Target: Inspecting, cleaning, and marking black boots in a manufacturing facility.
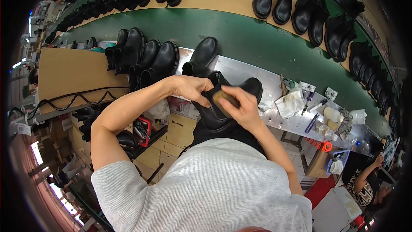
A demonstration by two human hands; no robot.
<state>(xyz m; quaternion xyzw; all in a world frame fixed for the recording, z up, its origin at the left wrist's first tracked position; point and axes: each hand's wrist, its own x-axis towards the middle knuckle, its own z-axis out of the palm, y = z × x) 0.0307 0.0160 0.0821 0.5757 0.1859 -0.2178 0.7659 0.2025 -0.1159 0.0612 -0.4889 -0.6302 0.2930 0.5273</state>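
Note:
A black boot (pixel 212 118) lies in front of my body, close to the bench edge. My left hand (pixel 192 89) grips its upper part, thumb pressed on the leather and the other fingers mostly hidden. In my right hand (pixel 243 108) is a tan-brown pad (pixel 222 101), held against the boot; whether it is a sponge or a brush I cannot tell. Just beyond my hands, one black boot (pixel 205 53) rests on the metal bench (pixel 234 69), and another boot (pixel 253 87) shows partly behind my right hand.
Several black boots (pixel 165 58) stand at left beside a cardboard sheet (pixel 81 75). More boots (pixel 283 2) line the green conveyor (pixel 240 32). At right are a white cloth (pixel 289 103), purple pens (pixel 312 123), bottles (pixel 332 114) and orange scissors (pixel 327 146). A co-worker (pixel 365 189) sits at far right.

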